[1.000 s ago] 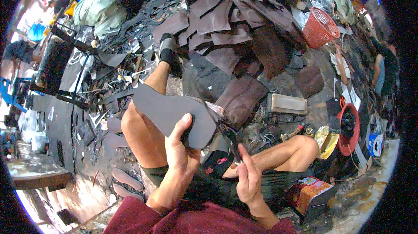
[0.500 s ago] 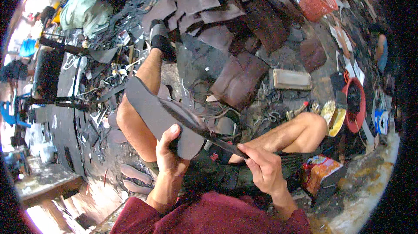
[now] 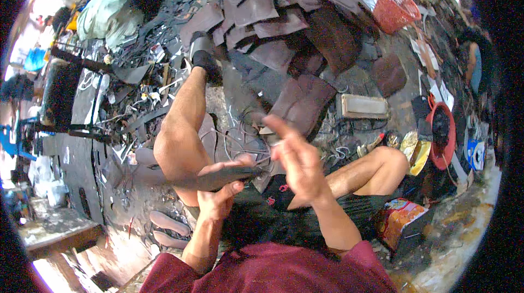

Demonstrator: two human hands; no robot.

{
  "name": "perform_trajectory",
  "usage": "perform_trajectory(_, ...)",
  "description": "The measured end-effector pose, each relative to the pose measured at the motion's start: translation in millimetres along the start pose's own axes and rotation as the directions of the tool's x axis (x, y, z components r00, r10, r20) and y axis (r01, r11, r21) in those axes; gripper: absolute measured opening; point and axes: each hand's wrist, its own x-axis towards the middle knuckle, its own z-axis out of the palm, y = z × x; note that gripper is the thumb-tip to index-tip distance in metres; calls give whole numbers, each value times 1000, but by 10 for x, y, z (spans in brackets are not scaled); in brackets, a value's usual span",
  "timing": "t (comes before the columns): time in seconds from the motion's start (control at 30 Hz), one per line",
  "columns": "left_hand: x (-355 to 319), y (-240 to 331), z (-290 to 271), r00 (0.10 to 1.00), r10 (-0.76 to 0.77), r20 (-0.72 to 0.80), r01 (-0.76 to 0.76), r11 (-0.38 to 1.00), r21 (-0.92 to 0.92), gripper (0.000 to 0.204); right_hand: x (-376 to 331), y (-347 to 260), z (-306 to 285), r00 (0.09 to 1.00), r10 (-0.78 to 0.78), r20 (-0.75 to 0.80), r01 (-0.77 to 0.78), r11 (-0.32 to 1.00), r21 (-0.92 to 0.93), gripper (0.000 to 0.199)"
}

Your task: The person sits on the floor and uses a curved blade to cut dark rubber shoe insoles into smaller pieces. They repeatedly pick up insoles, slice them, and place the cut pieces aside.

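Note:
I sit on the floor with bare legs bent. My left hand (image 3: 218, 201) grips a flat dark grey sole-shaped sheet (image 3: 215, 178), now held level and seen edge-on above my left thigh (image 3: 180, 135). My right hand (image 3: 299, 165) is raised just right of the sheet's end, blurred, with fingers stretched up and to the left. A thin pale sliver shows by its fingertips; whether the hand holds it is unclear. My maroon shirt fills the bottom edge.
Brown leather pieces (image 3: 295, 25) are heaped ahead, with scraps and strips strewn around. A wooden block (image 3: 363, 106), red bowl (image 3: 439, 135), red basket (image 3: 396, 6) and printed packet (image 3: 401, 219) lie right. Cut soles (image 3: 169, 222) and a black stand (image 3: 60, 94) are left. Another person (image 3: 477, 64) sits far right.
The grey sheet has turned from face-up to edge-on and level. My right hand has left its edge and lifted upward, away from the sheet.

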Motion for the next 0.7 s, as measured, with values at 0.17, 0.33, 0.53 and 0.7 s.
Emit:
perform_trajectory(0.17,354,53,23,669,645,370,-699,374,610,55,-98,-159,0,903,429,36,-414,843,343,67)
perform_trajectory(0.33,-120,54,331,979,62,-196,-66,998,-12,80,345,-41,32,887,363,-287,-218,875,433,60)
perform_trajectory(0.53,-204,101,209,864,482,-146,-317,747,585,120,648,-82,583,905,325,-273,-219,908,357,48)
perform_trajectory(0.7,-50,320,-1172,403,378,-834,-209,925,318,101,900,490,-199,807,358,-470,-307,934,185,37)
